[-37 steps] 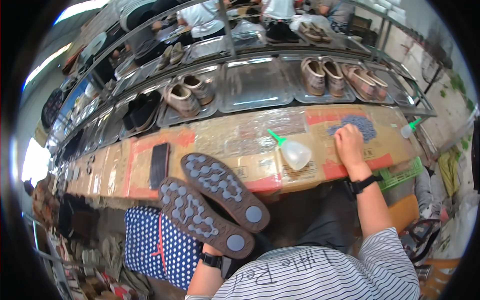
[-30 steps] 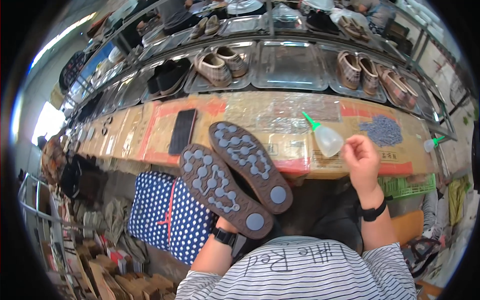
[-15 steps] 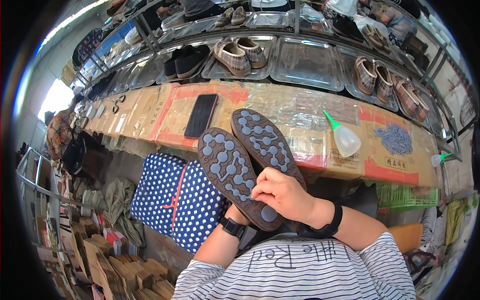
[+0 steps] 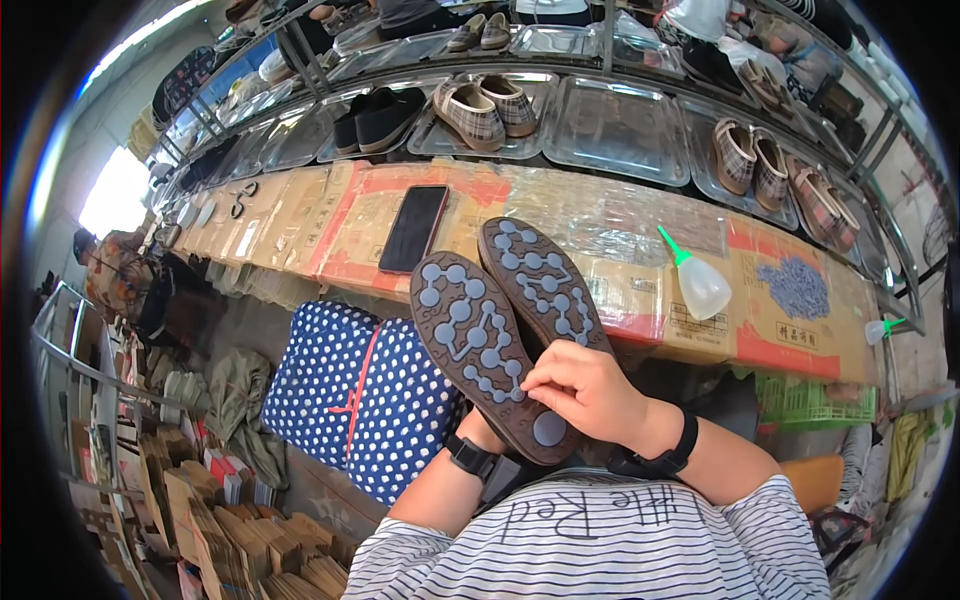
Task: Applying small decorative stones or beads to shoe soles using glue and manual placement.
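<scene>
A pair of shoes with soles facing up lies before me. The nearer shoe (image 4: pixel 468 318) and the farther shoe (image 4: pixel 541 283) have dark brown soles with greyish-blue round pads joined by bars. My left hand (image 4: pixel 482 432) supports the pair from below, its fingers hidden behind the nearer shoe. Over the heel half of that sole, my right hand (image 4: pixel 590 390) is closed in a pinch, fingertips at the edge of the blue pads. Whatever it pinches is too small to make out. Past the shoes, a squeeze bottle (image 4: pixel 704 290) with a green nozzle lies on the cardboard-covered bench (image 4: pixel 610 280).
On the bench are a phone (image 4: pixel 414 229), a heap of small blue-grey bits (image 4: pixel 793 287) and black scissors (image 4: pixel 242 200). Behind run metal trays (image 4: pixel 616 130) with plaid shoes (image 4: pixel 470 115). A polka-dot cushion (image 4: pixel 400 420) sits left, a green crate (image 4: pixel 810 400) under the bench.
The view has shifted slightly, so the scene sits a little to the right. My right hand stays pinched near the same part of the sole, and the shoes remain held.
</scene>
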Action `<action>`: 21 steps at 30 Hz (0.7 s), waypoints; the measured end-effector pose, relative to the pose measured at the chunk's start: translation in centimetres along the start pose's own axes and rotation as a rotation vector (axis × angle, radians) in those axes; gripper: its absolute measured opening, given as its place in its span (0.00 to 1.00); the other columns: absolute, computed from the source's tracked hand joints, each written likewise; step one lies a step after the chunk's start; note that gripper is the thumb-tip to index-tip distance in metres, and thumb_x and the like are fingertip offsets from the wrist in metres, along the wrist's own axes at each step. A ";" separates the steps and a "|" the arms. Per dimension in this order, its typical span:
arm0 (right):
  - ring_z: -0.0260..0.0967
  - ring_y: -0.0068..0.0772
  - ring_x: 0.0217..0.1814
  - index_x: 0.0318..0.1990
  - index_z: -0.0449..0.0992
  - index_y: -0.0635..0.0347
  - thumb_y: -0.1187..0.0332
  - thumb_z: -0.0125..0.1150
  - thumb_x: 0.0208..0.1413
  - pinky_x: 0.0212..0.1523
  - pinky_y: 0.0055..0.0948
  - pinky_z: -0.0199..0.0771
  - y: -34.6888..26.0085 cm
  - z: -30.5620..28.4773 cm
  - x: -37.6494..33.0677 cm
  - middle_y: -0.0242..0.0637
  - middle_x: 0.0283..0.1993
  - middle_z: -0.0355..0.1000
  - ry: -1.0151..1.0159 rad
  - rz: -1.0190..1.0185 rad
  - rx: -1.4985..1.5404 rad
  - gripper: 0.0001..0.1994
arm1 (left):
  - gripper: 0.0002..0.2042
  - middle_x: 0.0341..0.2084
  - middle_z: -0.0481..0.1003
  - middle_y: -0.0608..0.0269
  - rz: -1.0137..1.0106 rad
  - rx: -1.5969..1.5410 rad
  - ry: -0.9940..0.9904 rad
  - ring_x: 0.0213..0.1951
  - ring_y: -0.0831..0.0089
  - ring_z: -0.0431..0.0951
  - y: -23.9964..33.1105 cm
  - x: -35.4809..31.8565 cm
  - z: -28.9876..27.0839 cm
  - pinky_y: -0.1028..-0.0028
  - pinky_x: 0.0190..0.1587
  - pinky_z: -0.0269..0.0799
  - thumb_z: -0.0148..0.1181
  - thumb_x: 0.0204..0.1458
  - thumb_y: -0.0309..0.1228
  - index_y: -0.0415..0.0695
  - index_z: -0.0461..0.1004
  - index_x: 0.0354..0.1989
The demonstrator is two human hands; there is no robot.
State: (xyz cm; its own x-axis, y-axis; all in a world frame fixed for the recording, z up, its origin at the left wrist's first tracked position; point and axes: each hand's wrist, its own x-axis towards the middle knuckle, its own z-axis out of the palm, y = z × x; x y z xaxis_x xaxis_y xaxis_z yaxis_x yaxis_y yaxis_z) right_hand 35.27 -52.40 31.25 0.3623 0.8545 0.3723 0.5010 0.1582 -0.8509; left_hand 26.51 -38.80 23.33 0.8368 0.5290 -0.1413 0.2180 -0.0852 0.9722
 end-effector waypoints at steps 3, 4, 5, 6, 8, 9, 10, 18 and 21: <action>0.72 0.36 0.36 0.39 0.80 0.59 0.76 0.64 0.47 0.36 0.30 0.74 -0.1 0.2 -0.6 0.36 0.36 0.70 -0.008 -0.176 -0.208 0.09 | 0.15 0.45 0.77 0.55 0.002 -0.052 -0.006 0.48 0.66 0.76 0.9 -0.4 -1.1 0.68 0.52 0.73 0.54 0.59 0.24 0.36 0.71 0.54; 0.72 0.36 0.36 0.39 0.80 0.59 0.76 0.64 0.47 0.36 0.30 0.74 -0.2 0.2 -0.7 0.36 0.36 0.70 -0.006 -0.176 -0.208 0.09 | 0.15 0.45 0.77 0.55 0.002 -0.068 -0.008 0.48 0.66 0.76 1.3 -0.3 -0.9 0.68 0.52 0.73 0.54 0.59 0.24 0.36 0.71 0.54; 0.71 0.35 0.36 0.40 0.79 0.60 0.76 0.62 0.47 0.35 0.30 0.72 -0.5 0.1 -0.8 0.35 0.38 0.71 -0.039 -0.227 -0.309 0.11 | 0.15 0.45 0.77 0.55 0.002 -0.085 -0.011 0.48 0.66 0.76 1.6 -0.5 -1.1 0.68 0.52 0.73 0.54 0.59 0.24 0.36 0.71 0.54; 0.69 0.34 0.36 0.42 0.79 0.61 0.76 0.61 0.46 0.35 0.30 0.71 -0.8 0.1 -0.8 0.34 0.40 0.71 -0.075 -0.280 -0.408 0.13 | 0.15 0.45 0.77 0.55 0.002 -0.102 -0.011 0.48 0.66 0.76 2.6 0.7 -0.4 0.68 0.52 0.73 0.54 0.59 0.24 0.36 0.71 0.54; 0.69 0.35 0.38 0.44 0.79 0.60 0.76 0.60 0.46 0.36 0.31 0.69 -1.8 0.0 -1.0 0.34 0.41 0.71 -0.099 -0.340 -0.570 0.15 | 0.15 0.45 0.77 0.56 0.001 -0.135 -0.011 0.48 0.67 0.77 3.0 -0.2 -0.7 0.68 0.52 0.73 0.54 0.59 0.24 0.36 0.71 0.54; 0.68 0.36 0.40 0.46 0.78 0.60 0.75 0.58 0.45 0.38 0.32 0.68 -2.1 0.0 -1.1 0.33 0.42 0.71 -0.123 -0.399 -0.734 0.17 | 0.15 0.44 0.77 0.56 0.001 -0.150 -0.011 0.48 0.67 0.77 3.4 -0.4 -0.7 0.68 0.52 0.73 0.54 0.59 0.24 0.36 0.71 0.54; 0.68 0.36 0.40 0.46 0.78 0.60 0.75 0.58 0.45 0.38 0.32 0.68 -2.2 0.1 -1.2 0.33 0.42 0.71 -0.121 -0.401 -0.732 0.17 | 0.15 0.44 0.78 0.56 0.001 -0.165 -0.011 0.48 0.67 0.77 4.2 0.5 -0.4 0.68 0.52 0.74 0.54 0.59 0.24 0.36 0.71 0.54; 0.68 0.36 0.33 0.44 0.80 0.56 0.82 0.60 0.41 0.32 0.32 0.69 -1.3 -3.4 -2.1 0.35 0.37 0.71 0.120 -0.330 -0.417 0.19 | 0.15 0.44 0.78 0.57 0.019 -0.280 -0.035 0.47 0.68 0.77 6.8 -1.0 0.1 0.69 0.51 0.74 0.55 0.59 0.23 0.35 0.71 0.53; 0.71 0.38 0.33 0.40 0.80 0.56 0.85 0.59 0.38 0.30 0.31 0.72 -1.5 -6.9 -3.2 0.36 0.34 0.71 0.307 -0.279 -0.461 0.19 | 0.14 0.43 0.78 0.57 0.024 -0.316 -0.035 0.46 0.69 0.78 8.0 -1.0 -0.2 0.69 0.51 0.75 0.55 0.58 0.23 0.35 0.71 0.53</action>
State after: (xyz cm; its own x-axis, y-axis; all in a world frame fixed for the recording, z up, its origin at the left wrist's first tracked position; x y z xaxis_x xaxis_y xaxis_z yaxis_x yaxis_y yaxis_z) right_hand 38.80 -58.74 33.88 0.3439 0.6197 0.7054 0.8725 0.0667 -0.4840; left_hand 27.30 -39.83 31.30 0.8579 0.4998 -0.1188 0.0359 0.1725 0.9844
